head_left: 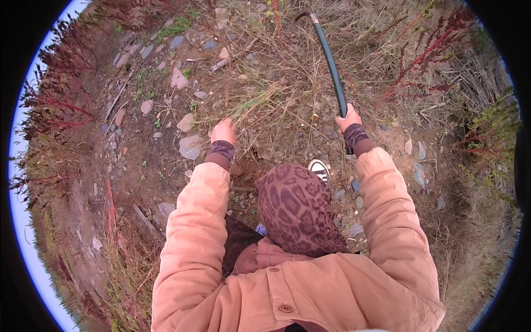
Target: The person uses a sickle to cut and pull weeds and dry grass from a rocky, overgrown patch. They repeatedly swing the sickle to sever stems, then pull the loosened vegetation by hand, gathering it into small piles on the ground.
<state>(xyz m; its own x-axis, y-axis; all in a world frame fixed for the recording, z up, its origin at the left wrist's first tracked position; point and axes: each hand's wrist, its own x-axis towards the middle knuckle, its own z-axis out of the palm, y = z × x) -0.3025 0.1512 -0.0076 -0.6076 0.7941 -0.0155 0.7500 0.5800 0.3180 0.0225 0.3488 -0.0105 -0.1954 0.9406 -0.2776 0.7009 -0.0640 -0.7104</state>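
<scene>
My right hand is wrapped around the lower end of a sickle's long, dark green handle. The tool reaches away from me and leans slightly left, with a silvery collar and a dark, curved blade at its far end. My left hand is closed on a bunch of grass, whose green and straw-coloured stalks fan out ahead and to the right. The blade is well beyond the grass and apart from it.
Stony soil with dry grass lies ahead, including a pale stone beside my left hand. Reddish weeds stand at right, and brush at left. My knee in leopard-print cloth and a black-and-white shoe are below my hands.
</scene>
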